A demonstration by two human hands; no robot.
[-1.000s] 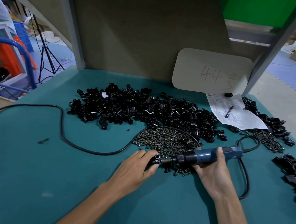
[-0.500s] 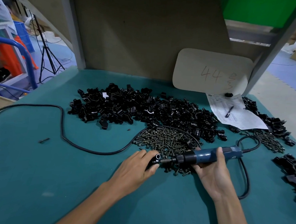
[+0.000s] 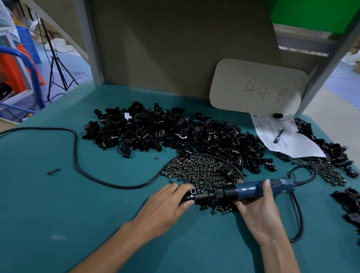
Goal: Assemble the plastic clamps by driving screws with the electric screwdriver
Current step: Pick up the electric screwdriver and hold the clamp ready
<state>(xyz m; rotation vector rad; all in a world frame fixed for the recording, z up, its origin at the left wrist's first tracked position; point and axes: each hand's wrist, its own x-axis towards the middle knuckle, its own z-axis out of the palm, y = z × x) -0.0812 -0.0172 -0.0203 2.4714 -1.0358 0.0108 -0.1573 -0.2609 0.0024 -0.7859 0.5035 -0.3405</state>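
My right hand grips the blue electric screwdriver, which lies level and points left. Its black tip meets a black plastic clamp that my left hand pinches against the green table. Just behind both hands lies a heap of dark screws. A big pile of loose black clamp parts spreads across the middle of the table. Most of the held clamp is hidden under my fingers.
The screwdriver's black cable loops across the left of the table, and another loop lies right of my right hand. A paper sheet with a pen, a second screw heap, more black clamps and a beige board marked 44 stand to the right.
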